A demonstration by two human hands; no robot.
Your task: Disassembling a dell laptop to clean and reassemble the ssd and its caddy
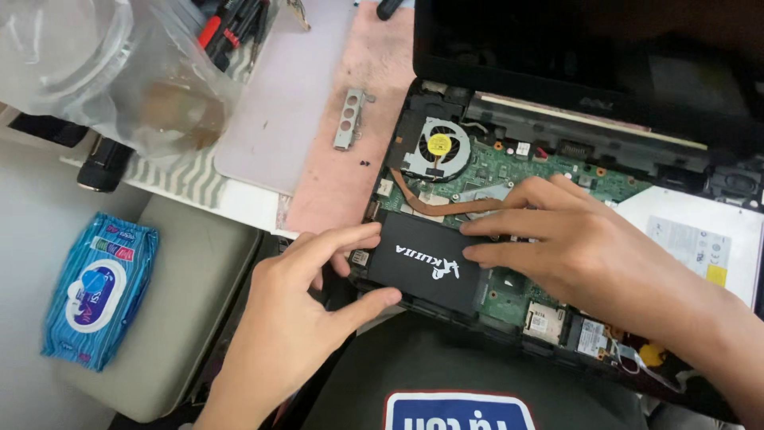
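An opened laptop (557,171) lies in front of me with its green board, cooling fan (436,146) and copper heat pipe bare. A flat black drive (422,259) sits in the bay at the laptop's near left corner. My left hand (298,306) grips the drive's left edge, index finger along the top side and thumb at the near side. My right hand (573,239) rests on the board with its fingertips pressing the drive's right edge. The laptop's dark screen (573,48) stands open at the back.
A small metal bracket (350,118) and tiny black screws (364,163) lie on the pink mat left of the laptop. A blue pack of wipes (99,288) rests on a grey seat. A clear plastic bag (119,72) and screwdrivers (231,28) are at the back left.
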